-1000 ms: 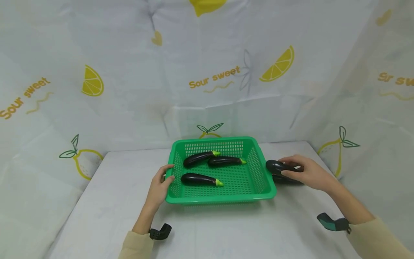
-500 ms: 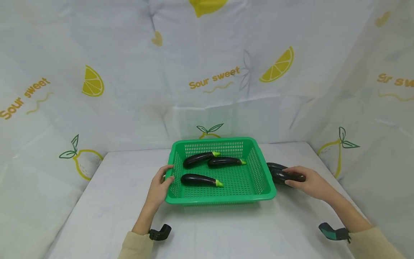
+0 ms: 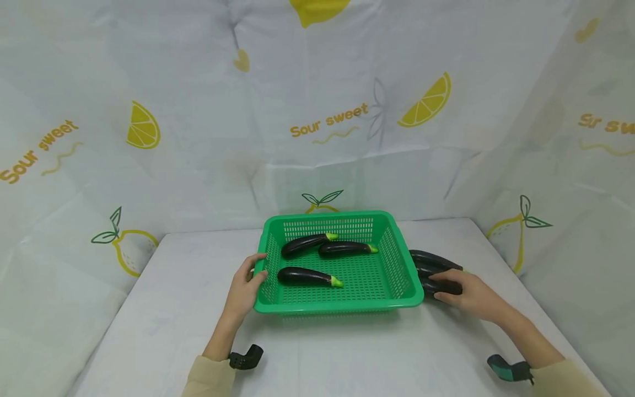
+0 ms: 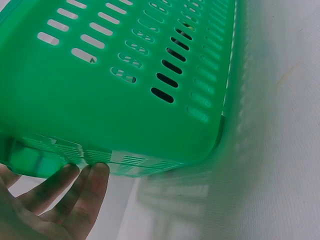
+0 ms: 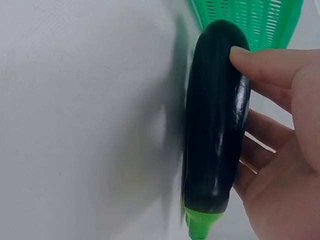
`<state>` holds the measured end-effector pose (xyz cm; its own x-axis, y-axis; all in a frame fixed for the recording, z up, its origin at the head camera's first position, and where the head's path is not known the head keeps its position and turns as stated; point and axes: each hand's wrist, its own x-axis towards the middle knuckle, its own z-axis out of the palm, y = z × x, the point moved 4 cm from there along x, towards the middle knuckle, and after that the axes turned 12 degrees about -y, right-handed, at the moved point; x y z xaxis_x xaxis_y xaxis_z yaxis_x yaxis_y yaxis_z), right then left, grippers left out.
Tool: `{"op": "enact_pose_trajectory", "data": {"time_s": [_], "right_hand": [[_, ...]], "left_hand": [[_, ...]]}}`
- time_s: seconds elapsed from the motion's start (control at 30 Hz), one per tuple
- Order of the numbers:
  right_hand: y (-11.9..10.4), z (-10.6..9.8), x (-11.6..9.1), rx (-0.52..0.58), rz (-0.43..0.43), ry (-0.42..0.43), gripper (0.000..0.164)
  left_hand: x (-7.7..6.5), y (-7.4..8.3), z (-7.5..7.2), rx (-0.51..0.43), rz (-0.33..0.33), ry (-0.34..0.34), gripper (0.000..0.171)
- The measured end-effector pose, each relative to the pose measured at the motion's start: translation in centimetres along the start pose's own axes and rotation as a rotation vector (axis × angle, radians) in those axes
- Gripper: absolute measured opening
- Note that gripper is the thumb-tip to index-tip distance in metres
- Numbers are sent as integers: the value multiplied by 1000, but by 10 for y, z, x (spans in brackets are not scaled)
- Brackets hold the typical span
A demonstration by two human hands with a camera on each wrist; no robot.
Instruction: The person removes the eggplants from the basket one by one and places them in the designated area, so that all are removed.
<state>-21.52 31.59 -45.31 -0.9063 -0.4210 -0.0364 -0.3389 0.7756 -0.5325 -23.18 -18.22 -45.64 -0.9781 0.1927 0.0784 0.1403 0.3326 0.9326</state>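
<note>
A green plastic basket (image 3: 342,302) stands in the middle of the table. Inside lie three dark eggplants with green stems: one at the back left (image 3: 303,243), one beside it (image 3: 344,249) and one nearer the front (image 3: 305,276). My left hand (image 3: 244,286) holds the basket's left rim; in the left wrist view its fingertips (image 4: 100,172) lie against the outer wall. To the right of the basket, my right hand (image 3: 473,295) grips an eggplant (image 5: 215,120), thumb along its side and stem end toward the wrist.
Behind the gripped eggplant, other eggplants (image 3: 436,259) lie on the white-covered table (image 3: 342,358), close against the basket's right side and partly hidden by it. A white curtain printed with lemons (image 3: 208,182) hangs behind and along the sides.
My right hand has come toward me along the basket's right side with an eggplant in its grip, uncovering the eggplants behind. The left hand and basket have stayed in place.
</note>
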Motion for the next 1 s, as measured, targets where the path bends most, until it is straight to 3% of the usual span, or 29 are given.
{"op": "enact_pose_trajectory", "data": {"time_s": [0.23, 0.63, 0.87, 1.0], "right_hand": [[-4, 5, 3, -50, -29, -21, 35], [-13, 1, 2, -174, -1, -3, 29], [-28, -14, 0, -118, -79, 97, 25], [-38, -23, -2, -69, -72, 136, 22]], "left_hand": [[0, -3, -2, -6, -15, 11, 42], [1, -2, 0, -20, -4, 1, 42], [1, -3, -1, -13, -7, -4, 42], [1, -2, -1, -4, -12, -9, 42]]}}
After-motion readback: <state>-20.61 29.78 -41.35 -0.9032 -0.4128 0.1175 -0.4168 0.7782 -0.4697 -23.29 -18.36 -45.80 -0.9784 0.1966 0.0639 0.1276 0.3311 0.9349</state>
